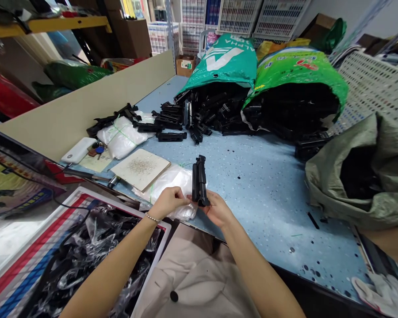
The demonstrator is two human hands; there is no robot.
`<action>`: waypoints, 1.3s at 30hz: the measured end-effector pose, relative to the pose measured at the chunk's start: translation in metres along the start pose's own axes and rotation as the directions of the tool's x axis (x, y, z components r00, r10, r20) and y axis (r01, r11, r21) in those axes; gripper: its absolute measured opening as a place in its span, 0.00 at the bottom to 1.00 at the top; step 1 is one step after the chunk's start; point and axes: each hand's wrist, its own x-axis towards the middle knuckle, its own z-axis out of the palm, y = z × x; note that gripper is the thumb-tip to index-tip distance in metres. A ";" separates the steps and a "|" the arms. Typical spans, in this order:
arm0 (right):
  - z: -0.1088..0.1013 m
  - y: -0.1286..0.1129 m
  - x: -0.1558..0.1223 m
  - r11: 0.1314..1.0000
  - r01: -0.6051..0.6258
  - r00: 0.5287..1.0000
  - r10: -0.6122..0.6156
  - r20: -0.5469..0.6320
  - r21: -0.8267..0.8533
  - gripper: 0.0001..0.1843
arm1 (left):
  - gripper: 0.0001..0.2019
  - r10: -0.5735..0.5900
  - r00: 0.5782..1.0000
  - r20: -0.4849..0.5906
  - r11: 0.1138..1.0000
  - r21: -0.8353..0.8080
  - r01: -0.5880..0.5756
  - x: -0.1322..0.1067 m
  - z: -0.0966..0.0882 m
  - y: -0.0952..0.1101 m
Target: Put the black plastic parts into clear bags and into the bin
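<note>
My right hand (217,210) grips the lower end of a long, narrow black plastic part (199,179), held upright above the table's front edge. Close by on its left, my left hand (170,202) is closed in a pinch, fingertips beside the part's bottom end. Whatever sits between those fingertips is too small to make out. Beneath the hands lies a stack of clear plastic bags (174,181). A square board (141,168) with brown specks rests left of the stack. Farther back, several similar black parts (170,119) lie in a loose pile.
Teal (227,62) and green (298,79) sacks spill black parts at the back. An olive sack (331,181) stands right. At left are a white power bank-like device (78,150), a hammer-like tool (86,175) and another bag bundle (121,139). A crate (81,192) of bagged parts sits below.
</note>
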 end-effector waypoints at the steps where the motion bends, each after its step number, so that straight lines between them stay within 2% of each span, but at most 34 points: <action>1: -0.001 0.002 0.003 1.000 0.000 1.000 0.000 -0.010 -0.006 0.19 | 0.17 0.000 1.000 0.026 0.998 -0.062 0.002 0.000 -0.005 0.001; 3: -0.004 0.007 0.006 1.000 -0.004 1.000 0.003 -0.031 -0.015 0.19 | 0.16 0.040 0.999 0.004 0.983 -0.179 -0.039 -0.002 -0.018 0.004; 4: -0.006 0.010 0.007 1.000 -0.010 0.999 0.010 -0.037 -0.019 0.19 | 0.15 0.088 0.994 -0.061 0.977 -0.191 -0.098 -0.004 -0.025 0.006; 5: -0.008 0.012 0.007 1.000 -0.017 0.999 0.016 -0.043 -0.022 0.19 | 0.13 0.162 0.977 -0.141 0.972 -0.147 -0.183 -0.006 -0.033 0.009; 6: -0.009 0.013 0.006 1.000 -0.021 0.999 0.020 -0.049 -0.022 0.20 | 0.10 0.259 0.943 -0.207 0.962 -0.037 -0.272 -0.008 -0.040 0.011; 7: -0.010 0.014 0.006 0.999 -0.024 0.998 0.023 -0.057 -0.022 0.20 | 0.07 0.363 0.904 -0.227 0.931 0.125 -0.343 -0.011 -0.045 0.012; 9: -0.011 0.015 0.004 0.999 -0.024 0.997 0.023 -0.072 -0.023 0.19 | 0.09 0.511 0.851 -0.120 0.782 0.475 -0.403 -0.017 -0.053 0.013; 11: -0.012 0.013 -0.002 1.000 -0.012 0.996 0.011 -0.090 -0.017 0.18 | 0.14 0.513 0.857 0.039 0.607 0.689 -0.396 -0.020 -0.055 0.011; 13: -0.012 0.010 -0.013 0.999 -0.011 0.995 0.015 -0.097 0.045 0.17 | 0.16 0.467 0.881 0.082 0.550 0.752 -0.362 -0.020 -0.053 0.007; 14: -0.012 0.009 -0.020 0.994 -0.040 0.996 0.047 -0.074 0.100 0.17 | 0.17 0.452 0.889 0.074 0.570 0.743 -0.351 -0.019 -0.051 0.005; 16: -0.012 0.010 -0.037 0.963 -0.162 0.987 0.156 0.047 0.213 0.18 | 0.19 0.429 0.902 0.045 0.668 0.656 -0.350 -0.014 -0.049 0.003; 19: -0.013 0.021 -0.053 0.873 -0.409 0.902 0.342 0.262 0.265 0.17 | 0.23 0.381 0.922 0.063 0.797 0.484 -0.362 -0.009 -0.048 0.004; 22: -0.018 0.035 -0.050 0.791 -0.503 0.858 0.411 0.307 0.348 0.14 | 0.28 0.380 0.923 0.065 0.796 0.486 -0.361 -0.012 -0.045 0.005; 24: -0.020 0.038 -0.040 0.754 -0.508 0.858 0.402 0.319 0.417 0.14 | 0.32 0.425 0.903 0.070 0.744 0.541 -0.392 -0.020 -0.037 0.006; 26: -0.018 0.037 -0.030 0.752 -0.503 0.861 0.391 0.327 0.427 0.15 | 0.37 0.474 0.871 0.129 0.697 0.550 -0.461 -0.032 -0.026 0.006; 29: -0.007 0.031 -0.023 0.860 -0.405 0.909 0.343 0.236 0.311 0.09 | 0.39 0.511 0.834 0.209 0.693 0.474 -0.543 -0.047 -0.015 0.010; 32: 0.001 0.025 -0.025 0.927 -0.322 0.941 0.291 0.170 0.194 0.06 | 0.38 0.507 0.835 0.215 0.720 0.427 -0.547 -0.049 -0.020 0.013; 36: -0.003 0.027 -0.026 0.844 -0.455 0.880 0.377 0.289 0.283 0.11 | 0.39 0.495 0.852 0.169 0.715 0.478 -0.510 -0.047 -0.027 0.010; 38: -0.007 0.030 -0.023 0.823 -0.485 0.863 0.394 0.316 0.297 0.12 | 0.39 0.518 0.830 0.206 0.689 0.475 -0.548 -0.049 -0.023 0.007; 39: -0.008 0.032 -0.022 0.833 -0.466 0.874 0.381 0.303 0.299 0.10 | 0.39 0.533 0.813 0.235 0.677 0.458 -0.577 -0.050 -0.021 0.005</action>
